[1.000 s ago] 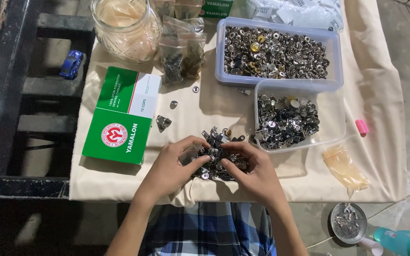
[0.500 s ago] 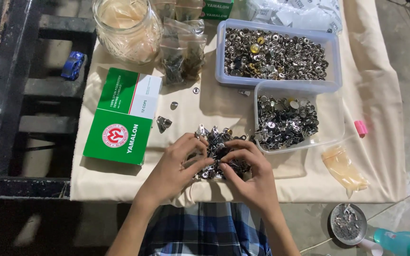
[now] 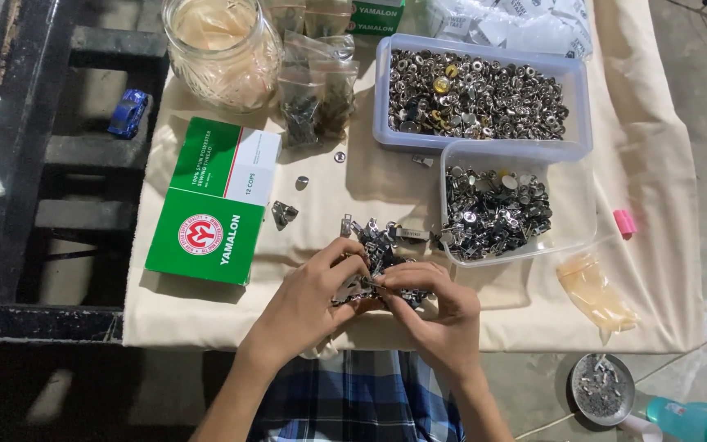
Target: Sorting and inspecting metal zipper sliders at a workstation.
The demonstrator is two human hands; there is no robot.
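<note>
Pinching one small metal clasp (image 3: 363,286) between both hands, left hand (image 3: 308,303), right hand (image 3: 439,315), fingertips clamped, over clasp pile (image 3: 382,245), green box (image 3: 214,200) left, clear tubs (image 3: 484,147) beyond, clasp's orientation unclear.

Small workshop, tubs of metal fasteners (image 3: 479,94)

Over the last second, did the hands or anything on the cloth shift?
Both hands drew closer together: the left hand and right hand now meet fingertip to fingertip over the pile of metal clips, pinching small pieces. The green box, jar and two plastic tubs stayed put.
</note>
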